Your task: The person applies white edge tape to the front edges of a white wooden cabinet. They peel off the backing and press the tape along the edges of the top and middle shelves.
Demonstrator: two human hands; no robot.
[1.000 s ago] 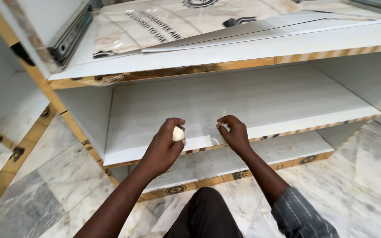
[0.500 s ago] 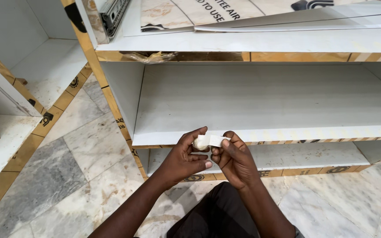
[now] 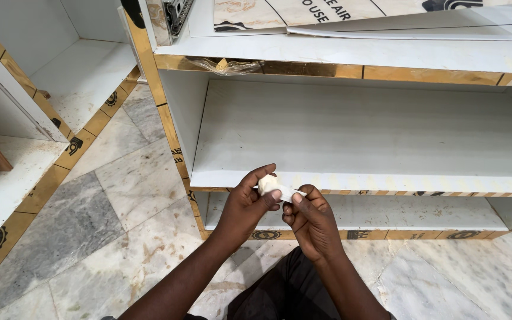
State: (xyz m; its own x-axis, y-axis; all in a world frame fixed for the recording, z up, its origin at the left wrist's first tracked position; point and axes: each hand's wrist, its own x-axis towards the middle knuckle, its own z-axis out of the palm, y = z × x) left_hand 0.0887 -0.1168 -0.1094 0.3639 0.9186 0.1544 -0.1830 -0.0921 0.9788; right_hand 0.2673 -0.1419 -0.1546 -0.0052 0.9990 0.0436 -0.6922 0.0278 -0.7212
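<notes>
Both hands pinch a small white wad (image 3: 272, 185) at shelf's front edge (image 3: 362, 181): left hand (image 3: 249, 201), right hand (image 3: 310, 214). Loose grip may drop it.

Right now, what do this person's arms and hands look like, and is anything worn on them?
Both hands are bare: no gloves, rings or watch show on the left hand or the right hand. Both forearms are bare too, with no sleeve showing as far as the bottom edge of the picture. The fingernails are short. Below the arms, dark trousers cover the legs.
</notes>
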